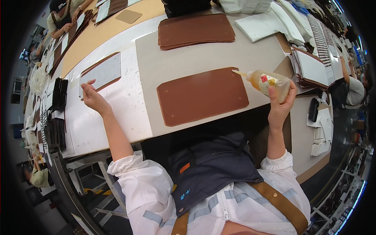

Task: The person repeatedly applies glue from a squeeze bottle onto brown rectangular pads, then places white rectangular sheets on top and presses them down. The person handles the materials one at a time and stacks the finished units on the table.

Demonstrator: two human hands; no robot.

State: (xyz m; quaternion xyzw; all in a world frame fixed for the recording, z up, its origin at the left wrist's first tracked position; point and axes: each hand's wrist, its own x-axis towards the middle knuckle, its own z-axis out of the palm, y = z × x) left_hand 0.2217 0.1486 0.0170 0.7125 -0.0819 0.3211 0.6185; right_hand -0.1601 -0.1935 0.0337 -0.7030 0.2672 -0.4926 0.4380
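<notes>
A clear squeeze bottle [264, 81] with amber liquid and red and yellow labels is gripped in my right hand [281, 102]. Its thin nozzle points left, at the upper right corner of a brown leather panel [201, 98], which lies flat before me with small holes near its corners. Over on the left, my left hand [96, 98] is raised at the near edge of a pale grey-white panel [102, 72] with a brown border. Its fingers are loosely bent and apart, with nothing visible in them; whether they touch that panel I cannot tell.
A stack of brown panels [196, 30] lies beyond the single one. White foam sheets [260, 26] and a pile of white-faced brown pieces [311, 67] sit at the right. Black pieces [58, 96] stand at the left edge. Other people work at the far left and right.
</notes>
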